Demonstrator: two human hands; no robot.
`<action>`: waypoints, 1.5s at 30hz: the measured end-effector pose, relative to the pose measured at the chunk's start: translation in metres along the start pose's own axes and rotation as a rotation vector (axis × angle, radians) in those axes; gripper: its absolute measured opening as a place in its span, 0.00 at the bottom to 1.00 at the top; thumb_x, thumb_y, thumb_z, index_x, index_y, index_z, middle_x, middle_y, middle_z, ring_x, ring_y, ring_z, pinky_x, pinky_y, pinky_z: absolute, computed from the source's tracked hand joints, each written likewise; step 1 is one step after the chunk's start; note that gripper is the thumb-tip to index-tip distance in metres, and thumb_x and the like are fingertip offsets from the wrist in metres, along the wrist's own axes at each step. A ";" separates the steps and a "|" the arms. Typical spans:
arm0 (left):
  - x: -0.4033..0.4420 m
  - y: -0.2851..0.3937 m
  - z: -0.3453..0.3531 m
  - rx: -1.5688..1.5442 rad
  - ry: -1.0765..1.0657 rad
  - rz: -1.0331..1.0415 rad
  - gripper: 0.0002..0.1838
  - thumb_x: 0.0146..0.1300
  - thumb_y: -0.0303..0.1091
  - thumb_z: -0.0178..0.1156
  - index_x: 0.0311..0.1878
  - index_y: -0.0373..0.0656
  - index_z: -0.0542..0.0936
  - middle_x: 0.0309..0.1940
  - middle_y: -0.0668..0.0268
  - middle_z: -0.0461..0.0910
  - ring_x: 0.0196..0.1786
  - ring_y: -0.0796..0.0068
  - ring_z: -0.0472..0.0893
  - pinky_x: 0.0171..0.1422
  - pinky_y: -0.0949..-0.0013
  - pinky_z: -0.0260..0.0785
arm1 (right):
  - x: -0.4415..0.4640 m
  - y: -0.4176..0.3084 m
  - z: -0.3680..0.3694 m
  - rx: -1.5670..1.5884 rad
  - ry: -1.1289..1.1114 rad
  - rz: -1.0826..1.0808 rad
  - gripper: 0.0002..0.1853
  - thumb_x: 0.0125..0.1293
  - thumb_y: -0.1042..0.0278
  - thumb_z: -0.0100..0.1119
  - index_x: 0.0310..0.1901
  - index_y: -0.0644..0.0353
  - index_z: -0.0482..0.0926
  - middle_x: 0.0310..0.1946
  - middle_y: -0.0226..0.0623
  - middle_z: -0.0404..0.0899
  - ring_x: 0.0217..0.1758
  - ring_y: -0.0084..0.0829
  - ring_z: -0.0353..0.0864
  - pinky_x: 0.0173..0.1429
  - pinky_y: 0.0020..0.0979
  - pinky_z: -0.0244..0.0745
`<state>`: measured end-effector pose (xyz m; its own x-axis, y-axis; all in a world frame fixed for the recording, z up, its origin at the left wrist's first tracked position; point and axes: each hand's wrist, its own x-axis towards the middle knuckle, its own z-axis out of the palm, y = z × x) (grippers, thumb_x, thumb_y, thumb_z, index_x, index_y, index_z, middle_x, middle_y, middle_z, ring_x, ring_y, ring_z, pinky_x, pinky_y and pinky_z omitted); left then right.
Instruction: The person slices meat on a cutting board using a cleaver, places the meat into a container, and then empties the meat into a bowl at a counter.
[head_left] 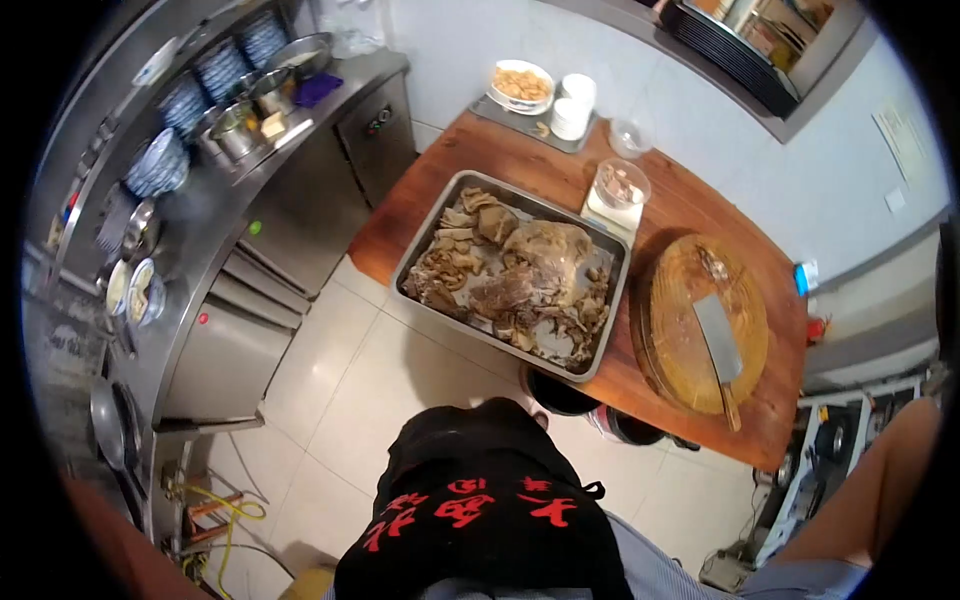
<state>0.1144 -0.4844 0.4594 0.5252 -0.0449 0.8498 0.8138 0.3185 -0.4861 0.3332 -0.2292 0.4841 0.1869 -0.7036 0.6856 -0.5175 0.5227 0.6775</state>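
Note:
Neither of my hands is in view; only part of my right arm (865,490) shows at the lower right and part of my left arm (125,550) at the lower left. In front of me a deep metal tray (462,325) of cooked meat (540,260) rests on the wooden table (690,440). To its right, a cleaver (718,340) lies on a thick round chopping block (675,300), its handle pointing toward me. Between tray and block, a plastic bowl (622,185) with meat pieces stands on a white scale (610,215).
A bowl of sliced food (522,85) and stacked white cups (572,110) stand at the table's back. On the left runs a steel counter (215,215) with patterned bowls (158,165), metal pots (237,130) and ladles (108,420). Dark buckets (560,390) are under the table's front edge.

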 end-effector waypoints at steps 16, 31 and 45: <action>-0.238 -0.024 -0.031 0.200 -0.191 -1.528 0.24 0.72 0.31 0.41 0.69 0.34 0.59 0.63 0.45 0.68 0.68 0.54 0.67 0.76 0.54 0.52 | -0.554 0.036 0.081 -0.419 -0.235 2.348 0.29 0.67 0.55 0.53 0.64 0.67 0.67 0.63 0.52 0.70 0.69 0.38 0.66 0.68 0.32 0.60; -0.283 -0.042 -0.090 0.494 -0.325 -1.674 0.16 0.68 0.22 0.46 0.57 0.36 0.72 0.49 0.61 0.77 0.54 0.72 0.75 0.64 0.67 0.64 | -0.695 0.035 0.162 0.178 0.440 2.603 0.14 0.62 0.61 0.58 0.44 0.60 0.77 0.35 0.35 0.77 0.33 0.32 0.76 0.37 0.33 0.74; -0.312 -0.097 -0.316 0.652 0.096 -1.746 0.12 0.69 0.21 0.47 0.53 0.35 0.73 0.43 0.65 0.78 0.49 0.76 0.75 0.61 0.70 0.64 | -0.307 0.010 0.574 1.696 0.022 2.450 0.33 0.66 0.37 0.50 0.61 0.56 0.67 0.53 0.35 0.75 0.54 0.34 0.76 0.53 0.37 0.77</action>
<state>-0.0501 -0.8002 0.1774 -0.6627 -0.7177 0.2140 0.1803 0.1246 0.9757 -0.2083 -0.2843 0.1271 -0.9123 -0.1319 -0.3878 0.4012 -0.4785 -0.7811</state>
